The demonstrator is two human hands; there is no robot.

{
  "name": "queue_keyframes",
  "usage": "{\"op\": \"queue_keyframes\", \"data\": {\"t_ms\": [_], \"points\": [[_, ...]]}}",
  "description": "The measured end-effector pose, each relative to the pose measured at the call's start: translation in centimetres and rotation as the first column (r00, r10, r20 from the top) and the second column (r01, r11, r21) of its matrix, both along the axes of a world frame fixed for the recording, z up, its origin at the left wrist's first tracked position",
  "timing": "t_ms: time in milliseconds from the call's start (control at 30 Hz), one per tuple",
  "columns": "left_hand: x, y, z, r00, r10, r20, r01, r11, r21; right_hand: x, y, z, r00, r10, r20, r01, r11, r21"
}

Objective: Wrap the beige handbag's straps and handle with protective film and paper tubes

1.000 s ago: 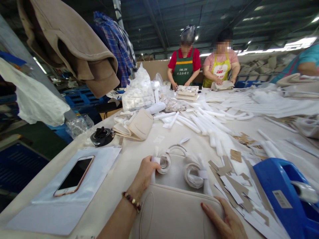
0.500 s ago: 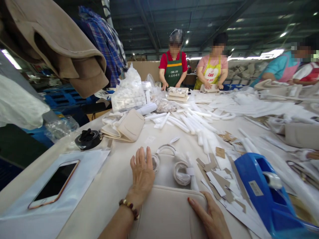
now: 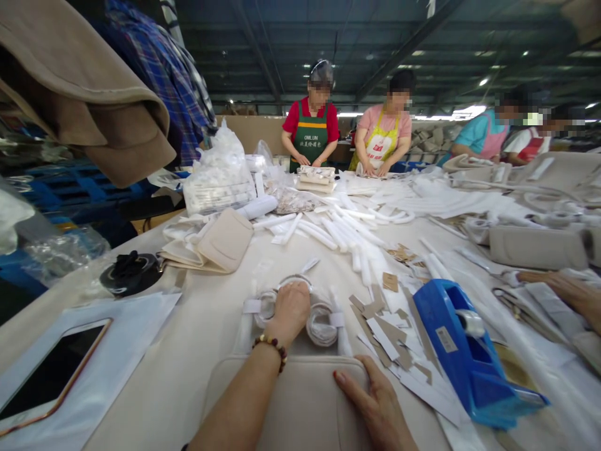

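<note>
Left hand point(image 3: 291, 307): I see it knuckles-up on the white paper-wrapped handle loops point(image 3: 322, 324) of the flat beige soft bag point(image 3: 291, 401). Its fingers are tucked out of sight, so I cannot tell whether they close on a loop or only rest there. It has a dark beaded bracelet point(image 3: 270, 343) at the wrist.

Right hand point(image 3: 375, 407): spread flat and holding nothing, with the palm pressed on the bag's upper right corner.

Bag: lies flat at the near edge of the worktop point(image 3: 206, 313), handles pointing away from me.

Just right of the bag: I note a litter of brown card and white paper scraps point(image 3: 382, 329), then a blue plastic tape dispenser point(image 3: 462, 354).

Near left corner: a rose-gold-edged phone point(image 3: 51, 373), screen up, on a white sheet point(image 3: 126, 326).

Left edge: a black coiled item point(image 3: 129, 272), with a folded beige pouch point(image 3: 223, 241) just beyond it.

Middle: scattered white wrapped tubes point(image 3: 342, 228).

Far edge: a person in a green apron point(image 3: 310, 141) and a person in a yellow apron point(image 3: 380, 144).

Right edge: another person's hand point(image 3: 570, 291).
</note>
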State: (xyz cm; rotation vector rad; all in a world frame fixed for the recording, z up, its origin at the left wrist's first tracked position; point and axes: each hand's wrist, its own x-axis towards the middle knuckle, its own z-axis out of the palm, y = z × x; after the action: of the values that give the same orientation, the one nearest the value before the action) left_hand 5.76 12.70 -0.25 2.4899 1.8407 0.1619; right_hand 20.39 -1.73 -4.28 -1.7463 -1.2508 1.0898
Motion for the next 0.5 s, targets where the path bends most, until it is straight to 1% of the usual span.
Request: {"op": "queue_keyframes", "data": {"t_ms": [100, 233, 367, 500], "points": [[-0.1, 1.2, -0.2, 0.999, -0.009, -0.045, 0.006, 0.998, -0.070, 0.0, -0.1, -0.1, 0.998, -0.008, -0.064, 0.008, 1.000, 0.008], [-0.3, 2.6, -1.2, 0.996, -0.041, -0.078, 0.030, 0.988, -0.148, -0.1, -0.1, 0.2, 0.995, -0.002, -0.097, 0.003, 1.000, 0.011], [-0.7, 3.3, -2.3, 0.993, -0.075, -0.089, 0.054, 0.975, -0.217, -0.2, 0.0, -0.1, 1.000, -0.018, -0.022, 0.018, 1.000, 0.022], [-0.9, 3.5, -2.8, 0.989, -0.103, -0.109, 0.077, 0.972, -0.221, -0.3, 0.0, -1.5, 0.998, -0.022, 0.057, 0.020, 0.999, 0.032]]}}
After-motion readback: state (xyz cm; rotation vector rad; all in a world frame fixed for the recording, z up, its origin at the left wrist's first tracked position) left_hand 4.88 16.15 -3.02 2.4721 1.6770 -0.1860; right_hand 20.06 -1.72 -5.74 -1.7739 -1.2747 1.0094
